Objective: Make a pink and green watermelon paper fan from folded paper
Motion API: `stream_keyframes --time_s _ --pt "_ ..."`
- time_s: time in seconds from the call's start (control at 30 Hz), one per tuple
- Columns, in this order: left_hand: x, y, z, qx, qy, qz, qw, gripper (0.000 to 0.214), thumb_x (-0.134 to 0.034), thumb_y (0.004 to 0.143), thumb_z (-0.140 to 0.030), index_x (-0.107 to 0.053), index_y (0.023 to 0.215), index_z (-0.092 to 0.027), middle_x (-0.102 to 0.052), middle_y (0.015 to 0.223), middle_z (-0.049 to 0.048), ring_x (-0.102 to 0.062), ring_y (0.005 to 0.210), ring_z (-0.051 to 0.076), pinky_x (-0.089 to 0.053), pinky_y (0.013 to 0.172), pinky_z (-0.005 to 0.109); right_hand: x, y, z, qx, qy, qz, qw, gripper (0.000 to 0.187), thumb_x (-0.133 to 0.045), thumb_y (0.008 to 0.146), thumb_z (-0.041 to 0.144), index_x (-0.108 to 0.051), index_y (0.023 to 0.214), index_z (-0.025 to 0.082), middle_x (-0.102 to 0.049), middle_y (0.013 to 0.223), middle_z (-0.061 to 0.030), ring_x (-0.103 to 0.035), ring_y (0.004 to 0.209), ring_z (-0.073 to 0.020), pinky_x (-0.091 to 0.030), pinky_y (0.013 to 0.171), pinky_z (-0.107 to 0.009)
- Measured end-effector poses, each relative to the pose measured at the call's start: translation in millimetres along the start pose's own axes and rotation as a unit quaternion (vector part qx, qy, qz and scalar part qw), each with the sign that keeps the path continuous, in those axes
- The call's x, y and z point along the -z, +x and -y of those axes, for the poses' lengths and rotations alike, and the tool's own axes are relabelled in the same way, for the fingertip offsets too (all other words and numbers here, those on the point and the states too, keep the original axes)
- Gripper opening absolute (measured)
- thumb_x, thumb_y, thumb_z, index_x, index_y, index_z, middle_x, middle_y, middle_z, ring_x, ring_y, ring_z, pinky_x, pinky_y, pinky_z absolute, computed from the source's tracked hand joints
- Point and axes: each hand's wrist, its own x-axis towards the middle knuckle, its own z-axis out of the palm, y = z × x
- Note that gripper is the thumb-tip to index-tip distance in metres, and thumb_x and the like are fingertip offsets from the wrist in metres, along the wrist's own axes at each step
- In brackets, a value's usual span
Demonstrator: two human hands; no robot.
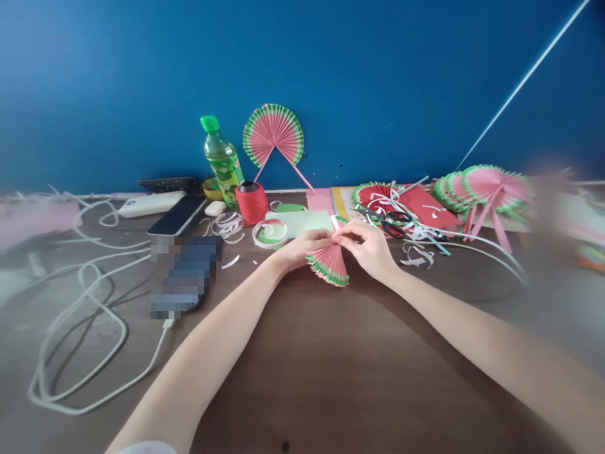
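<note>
A small pleated paper fan (329,263), pink with a green and white edge, is held over the brown table (312,366) at its middle. My left hand (303,246) pinches the folded top of the fan from the left. My right hand (367,248) pinches the same top from the right, fingers closed on the paper. The fan's spread edge hangs down toward me. A roll of clear tape (270,232) lies just left of my left hand.
A finished fan (273,134) leans on the blue wall beside a green bottle (222,159) and a red thread spool (251,202). Black scissors (394,222), paper strips and several more fans (486,189) lie to the right. Phones (185,272) and white cables (85,328) fill the left.
</note>
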Motion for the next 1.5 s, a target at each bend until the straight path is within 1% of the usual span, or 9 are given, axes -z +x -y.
stream_keyframes --time_s 0.37,0.57,0.7,0.8,0.93,1.0,1.17,1.33,1.5 --pt "-2.9 -0.5 -2.8 0.0 0.021 -0.012 1.0 0.029 -0.071 0.064 -0.034 -0.059 0.076 -0.011 -0.056 0.066 -0.0001 -0.048 0.062 0.009 -0.032 0.061 0.026 -0.8 -2.1 -2.7 0.006 -0.016 -0.004 1.0 0.011 -0.061 0.079 0.029 -0.065 0.073 0.021 -0.057 0.069 -0.0001 -0.049 0.063 -0.013 -0.039 0.057 -0.028" --pt "-0.9 -0.7 -1.6 -0.002 0.02 0.006 1.0 0.025 -0.07 0.064 -0.03 -0.06 0.077 -0.011 -0.056 0.069 0.0002 -0.05 0.066 0.011 -0.033 0.064 0.027 -1.7 -1.9 -1.6 0.007 -0.012 -0.003 1.0 0.013 -0.06 0.08 0.03 -0.065 0.073 0.02 -0.056 0.069 -0.0005 -0.05 0.062 -0.0129 -0.04 0.057 -0.028" --pt "-0.3 -0.7 -1.0 -0.003 0.022 0.015 1.0 0.027 -0.069 0.067 -0.033 -0.06 0.081 -0.011 -0.057 0.072 0.0012 -0.051 0.067 0.012 -0.034 0.065 0.028 -2.4 -1.6 -2.3 0.009 -0.016 -0.007 1.0 0.01 -0.061 0.079 0.027 -0.064 0.072 0.02 -0.055 0.067 -0.0001 -0.05 0.062 -0.0126 -0.041 0.057 -0.028" --pt "-0.9 -1.4 -2.3 -0.004 0.028 0.016 0.999 0.027 -0.069 0.067 -0.031 -0.06 0.082 -0.011 -0.058 0.077 0.0028 -0.053 0.073 0.013 -0.036 0.071 0.029 -3.3 -1.1 -2.5 -0.004 -0.005 -0.008 1.0 0.005 -0.062 0.077 0.025 -0.064 0.077 0.02 -0.056 0.068 0.0003 -0.051 0.06 -0.0119 -0.042 0.057 -0.027" --pt "-1.3 -1.6 -3.9 -0.014 0.048 0.012 0.999 0.022 -0.068 0.065 -0.025 -0.06 0.081 -0.012 -0.057 0.077 0.0009 -0.051 0.075 0.012 -0.035 0.074 0.028 -4.0 -1.1 -1.7 -0.023 0.002 -0.013 1.0 0.009 -0.065 0.075 0.026 -0.062 0.079 0.019 -0.057 0.066 0.0008 -0.051 0.057 -0.0113 -0.043 0.055 -0.027" --pt "-1.2 -0.1 -3.2 -0.02 0.032 0.01 0.999 0.017 -0.066 0.065 -0.023 -0.06 0.077 -0.013 -0.057 0.074 0.0 -0.051 0.075 0.012 -0.035 0.075 0.028 -4.0 -1.7 -0.8 -0.01 -0.002 -0.014 1.0 0.008 -0.065 0.076 0.026 -0.061 0.079 0.019 -0.058 0.066 0.0011 -0.051 0.057 -0.0109 -0.043 0.055 -0.026" --pt "-1.2 5.6 0.2 -0.01 -0.074 0.022 0.997 0.013 -0.062 0.068 -0.026 -0.059 0.072 -0.013 -0.06 0.074 0.0022 -0.054 0.078 0.013 -0.037 0.081 0.029 -4.0 -4.5 1.7 0.031 -0.012 -0.014 0.999 0.008 -0.062 0.076 0.017 -0.057 0.08 0.02 -0.06 0.07 0.0016 -0.053 0.06 -0.0102 -0.043 0.055 -0.024" --pt "-0.1 4.9 0.3 -0.002 -0.078 0.045 0.996 0.013 -0.064 0.071 -0.024 -0.059 0.071 -0.012 -0.058 0.071 0.0018 -0.054 0.074 0.011 -0.038 0.077 0.027 -4.2 -5.6 2.1 0.024 -0.023 -0.017 0.999 0.013 -0.063 0.075 0.019 -0.051 0.078 0.021 -0.057 0.067 0.0031 -0.051 0.057 -0.0096 -0.042 0.053 -0.024" --pt "1.0 3.2 -0.5 0.001 -0.095 0.043 0.995 0.012 -0.066 0.069 -0.019 -0.058 0.069 -0.011 -0.057 0.068 0.0005 -0.054 0.07 0.01 -0.038 0.075 0.026 -2.2 -6.0 3.2 0.044 -0.037 -0.005 0.998 0.015 -0.063 0.078 0.027 -0.049 0.075 0.022 -0.055 0.065 0.0033 -0.05 0.056 -0.0095 -0.041 0.052 -0.024"
